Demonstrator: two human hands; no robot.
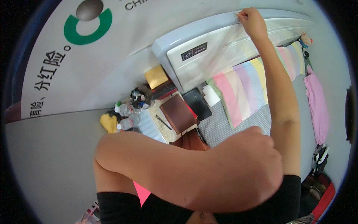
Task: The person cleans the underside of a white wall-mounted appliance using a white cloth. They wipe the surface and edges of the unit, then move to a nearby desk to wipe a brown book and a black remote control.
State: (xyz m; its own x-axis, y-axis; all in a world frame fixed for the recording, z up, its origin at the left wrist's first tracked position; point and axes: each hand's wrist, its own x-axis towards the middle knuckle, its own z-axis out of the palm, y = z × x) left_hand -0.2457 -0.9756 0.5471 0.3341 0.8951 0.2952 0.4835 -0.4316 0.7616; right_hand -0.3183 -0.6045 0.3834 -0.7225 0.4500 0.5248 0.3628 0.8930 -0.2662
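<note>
My right hand is raised at the far top edge of a pale bed headboard, its fingertips pinched together on a small pale translucent piece. My left arm is bent across the front of the view, close to the camera. My left hand is curled with its back up; its palm is hidden, so whether it holds anything cannot be seen. Beyond that hand lie a striped pastel pillow and a grey dotted bed cover. A pink patch shows below my left forearm.
Left of the bed stand plastic bottles, a gold box, a brown notebook, a pen and papers. A black folder and a white paper roll lie by the pillow. A pink cloth lies at the right.
</note>
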